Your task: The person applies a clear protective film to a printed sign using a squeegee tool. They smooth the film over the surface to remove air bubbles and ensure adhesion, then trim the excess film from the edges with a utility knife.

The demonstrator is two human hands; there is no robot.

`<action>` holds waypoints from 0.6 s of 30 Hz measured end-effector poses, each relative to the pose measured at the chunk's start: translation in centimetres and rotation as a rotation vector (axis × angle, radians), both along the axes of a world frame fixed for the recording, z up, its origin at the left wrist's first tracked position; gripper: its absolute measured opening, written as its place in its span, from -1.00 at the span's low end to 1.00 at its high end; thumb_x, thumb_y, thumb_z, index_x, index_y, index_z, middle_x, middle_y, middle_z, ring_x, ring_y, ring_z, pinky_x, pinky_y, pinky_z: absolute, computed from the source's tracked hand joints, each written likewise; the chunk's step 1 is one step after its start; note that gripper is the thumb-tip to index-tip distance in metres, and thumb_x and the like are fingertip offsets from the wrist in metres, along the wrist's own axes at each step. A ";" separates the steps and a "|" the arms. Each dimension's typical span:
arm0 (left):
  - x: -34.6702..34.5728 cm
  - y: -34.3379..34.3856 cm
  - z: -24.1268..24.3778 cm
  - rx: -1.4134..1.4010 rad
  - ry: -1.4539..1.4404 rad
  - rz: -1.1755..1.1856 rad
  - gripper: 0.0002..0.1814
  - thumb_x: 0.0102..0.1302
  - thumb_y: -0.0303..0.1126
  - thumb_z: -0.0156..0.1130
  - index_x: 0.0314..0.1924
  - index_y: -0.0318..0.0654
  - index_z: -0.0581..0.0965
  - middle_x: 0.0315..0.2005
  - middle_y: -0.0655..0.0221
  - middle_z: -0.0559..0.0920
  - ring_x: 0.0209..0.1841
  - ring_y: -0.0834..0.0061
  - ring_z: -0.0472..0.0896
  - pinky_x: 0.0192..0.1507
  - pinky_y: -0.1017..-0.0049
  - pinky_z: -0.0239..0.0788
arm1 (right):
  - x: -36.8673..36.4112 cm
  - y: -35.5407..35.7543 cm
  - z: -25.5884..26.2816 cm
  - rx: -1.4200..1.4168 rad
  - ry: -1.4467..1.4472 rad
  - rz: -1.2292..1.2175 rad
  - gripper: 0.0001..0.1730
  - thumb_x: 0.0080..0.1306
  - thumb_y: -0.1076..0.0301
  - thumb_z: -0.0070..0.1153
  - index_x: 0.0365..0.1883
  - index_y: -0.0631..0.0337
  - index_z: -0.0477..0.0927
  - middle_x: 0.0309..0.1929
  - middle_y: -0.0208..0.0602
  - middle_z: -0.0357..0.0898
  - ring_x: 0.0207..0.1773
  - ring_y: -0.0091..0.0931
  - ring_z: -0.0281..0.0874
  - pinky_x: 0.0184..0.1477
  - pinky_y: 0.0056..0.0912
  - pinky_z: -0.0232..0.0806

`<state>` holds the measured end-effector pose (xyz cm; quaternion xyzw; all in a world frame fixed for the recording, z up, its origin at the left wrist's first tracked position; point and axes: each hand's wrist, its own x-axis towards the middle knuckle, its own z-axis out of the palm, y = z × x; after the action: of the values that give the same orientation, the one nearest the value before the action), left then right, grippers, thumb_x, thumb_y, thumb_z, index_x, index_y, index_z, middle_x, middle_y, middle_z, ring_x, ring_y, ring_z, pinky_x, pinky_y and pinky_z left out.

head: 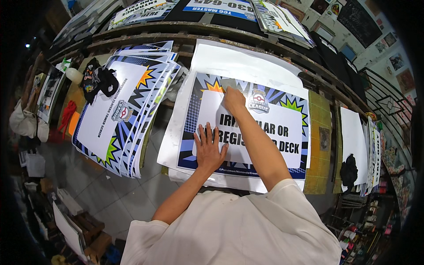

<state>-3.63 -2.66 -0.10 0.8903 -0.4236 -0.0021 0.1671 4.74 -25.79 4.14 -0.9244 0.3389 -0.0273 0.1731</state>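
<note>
A printed sign point(212, 112) with starburst shapes, a white panel and large black lettering lies flat before me. Under it are larger white sheets point(245, 54), reaching past its edges. My left hand point(210, 147) presses flat on the sign's left part, fingers spread, holding nothing. Near the sign's far edge, left of its printed emblem point(259, 101), my right hand point(234, 99) is closed on a small flat grey piece point(228, 82). Whether this is a squeegee or a folded cloth I cannot tell. My right forearm hides some of the lettering.
To the left, a stack of printed signs point(112, 79) carries a black cloth point(99, 81). A yellow-green cutting mat point(319, 132) adjoins the sign on the right; beyond it are white boards point(352, 135) with a black cloth point(348, 172). A wooden rack point(232, 31) runs across the back.
</note>
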 end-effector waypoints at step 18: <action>0.0 0.1 0.7 0.036 0.036 -0.014 -0.02 0.52 0.28 0.05 0.61 -0.39 0.20 0.64 -0.25 -0.05 0.68 -0.37 -0.26 0.60 -0.35 -0.45 | -31.2 17.2 2.8 0.054 0.137 -0.207 -0.46 0.53 0.35 0.11 0.47 0.06 0.52 -0.17 0.18 0.58 -0.32 0.05 0.70 -0.29 0.09 0.56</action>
<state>-3.66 -2.56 0.63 0.8900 -0.4268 -0.0267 0.1585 -26.46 -8.63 6.90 -0.8792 0.4442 0.0274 0.1703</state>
